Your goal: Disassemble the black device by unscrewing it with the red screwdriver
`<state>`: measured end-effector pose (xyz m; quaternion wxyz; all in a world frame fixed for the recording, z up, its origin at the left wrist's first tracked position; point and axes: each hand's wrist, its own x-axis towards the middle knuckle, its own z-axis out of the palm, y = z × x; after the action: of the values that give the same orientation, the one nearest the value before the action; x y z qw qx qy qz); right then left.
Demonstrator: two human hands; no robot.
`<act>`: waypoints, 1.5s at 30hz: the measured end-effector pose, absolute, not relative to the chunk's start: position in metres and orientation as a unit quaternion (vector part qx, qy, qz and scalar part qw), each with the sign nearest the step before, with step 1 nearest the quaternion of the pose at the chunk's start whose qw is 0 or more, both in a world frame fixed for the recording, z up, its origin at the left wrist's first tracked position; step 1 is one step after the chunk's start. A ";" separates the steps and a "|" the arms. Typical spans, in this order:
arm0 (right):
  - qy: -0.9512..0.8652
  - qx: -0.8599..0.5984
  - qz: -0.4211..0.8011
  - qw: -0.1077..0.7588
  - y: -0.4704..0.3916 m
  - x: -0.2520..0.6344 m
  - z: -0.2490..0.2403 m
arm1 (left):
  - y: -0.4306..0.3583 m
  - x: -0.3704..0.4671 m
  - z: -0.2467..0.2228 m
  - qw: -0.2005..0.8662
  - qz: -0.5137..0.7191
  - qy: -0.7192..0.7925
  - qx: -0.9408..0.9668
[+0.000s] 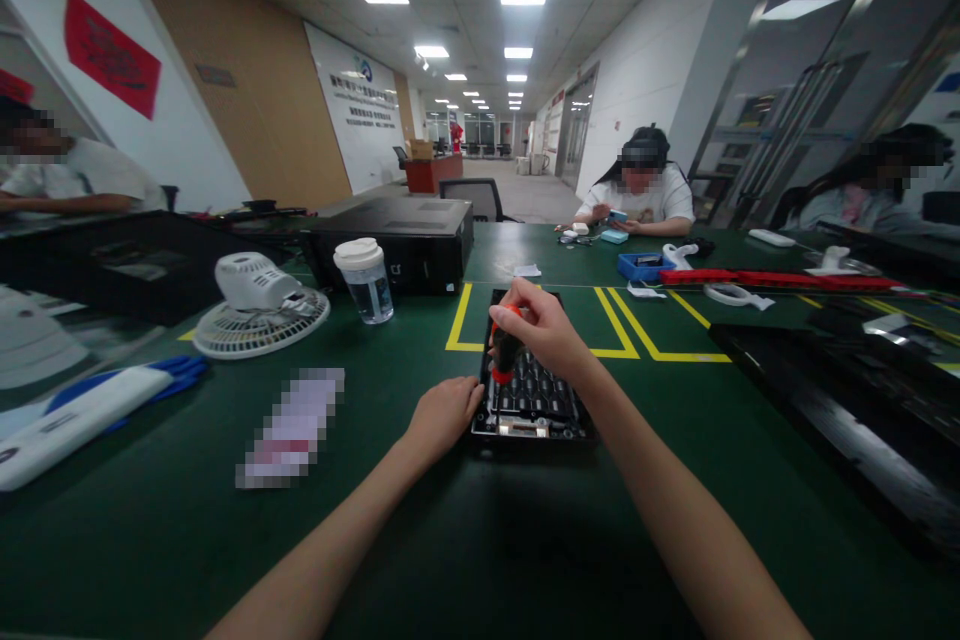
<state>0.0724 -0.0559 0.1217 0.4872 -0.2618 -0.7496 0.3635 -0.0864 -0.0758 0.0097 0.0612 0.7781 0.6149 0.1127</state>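
1. A red-and-black screwdriver (507,345) was gripped upright in the right hand (541,330) over an opened black device (534,400) on the green table (480,530).
2. The device's left edge was steadied by the curled left hand (444,414); work appeared unfinished, internals exposed.

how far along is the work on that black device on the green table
Already done: the black device lies open, its inner parts showing. In hand: the right hand holds a red-and-black screwdriver upright on it, while the left hand steadies its left edge. How many screws are left cannot be told.
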 end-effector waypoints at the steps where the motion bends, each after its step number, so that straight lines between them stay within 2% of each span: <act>1: -0.751 -0.268 0.352 0.489 -0.056 0.072 0.121 | -0.076 -0.086 0.010 0.061 0.112 0.615 0.778; 25: -0.766 -0.373 0.087 0.516 -0.061 0.062 0.123 | -0.075 -0.087 0.008 0.065 0.114 0.614 0.779; 45: -0.745 -0.407 0.031 0.527 -0.064 0.053 0.122 | -0.075 -0.087 0.009 0.068 0.111 0.614 0.779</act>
<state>0.0531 -0.0637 0.1218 0.5273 -0.4071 -0.7452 0.0306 -0.0871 -0.0749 0.0094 0.0676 0.7787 0.6137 0.1114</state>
